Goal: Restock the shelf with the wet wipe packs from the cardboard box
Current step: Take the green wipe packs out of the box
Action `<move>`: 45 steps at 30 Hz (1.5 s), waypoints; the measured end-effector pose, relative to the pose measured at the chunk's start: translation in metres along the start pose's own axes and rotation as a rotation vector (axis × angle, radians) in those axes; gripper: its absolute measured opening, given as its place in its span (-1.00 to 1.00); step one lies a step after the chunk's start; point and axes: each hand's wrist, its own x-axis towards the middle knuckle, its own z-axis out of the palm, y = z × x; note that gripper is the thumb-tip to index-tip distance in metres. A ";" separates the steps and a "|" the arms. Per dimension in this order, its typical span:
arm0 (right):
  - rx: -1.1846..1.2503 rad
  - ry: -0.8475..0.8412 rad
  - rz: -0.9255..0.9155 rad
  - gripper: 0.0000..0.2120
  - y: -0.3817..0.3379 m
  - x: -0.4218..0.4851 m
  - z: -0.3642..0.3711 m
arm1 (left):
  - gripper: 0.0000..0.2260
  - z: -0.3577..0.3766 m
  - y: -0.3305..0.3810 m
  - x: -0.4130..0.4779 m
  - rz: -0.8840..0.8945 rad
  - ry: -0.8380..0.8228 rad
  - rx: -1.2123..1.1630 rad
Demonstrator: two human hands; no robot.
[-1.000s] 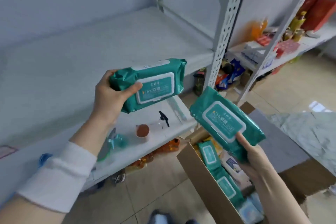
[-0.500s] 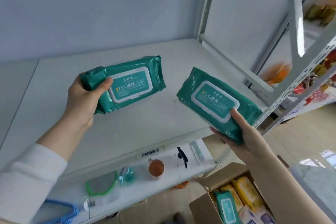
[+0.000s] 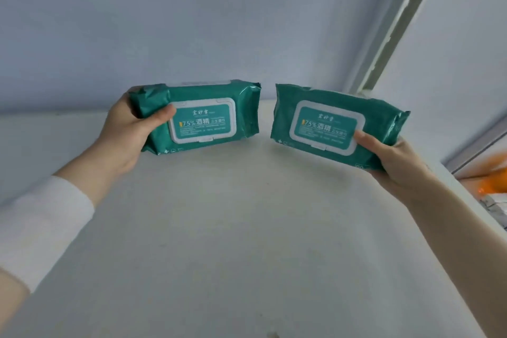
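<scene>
The left hand (image 3: 123,136) has its grip clamped on one teal wet wipe pack (image 3: 203,116) and the right hand (image 3: 395,162) on a second pack (image 3: 334,125), both held label-forward side by side, just apart, above the white shelf (image 3: 233,228) near the back wall (image 3: 192,22).

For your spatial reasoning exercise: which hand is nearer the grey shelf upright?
Right. The right hand holds its pack just left of the upright; the left hand is far across the shelf.
</scene>
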 end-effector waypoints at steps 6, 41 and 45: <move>-0.184 -0.054 -0.006 -0.27 -0.003 0.073 -0.005 | -0.74 0.001 -0.013 0.050 0.003 -0.074 0.027; -1.761 0.300 -0.275 -0.34 -0.006 -0.020 0.072 | -0.36 0.041 0.043 -0.024 0.591 -0.208 1.591; -1.867 0.245 -0.119 -0.39 -0.006 -0.102 0.077 | -0.53 0.062 0.064 -0.095 0.578 -0.465 1.726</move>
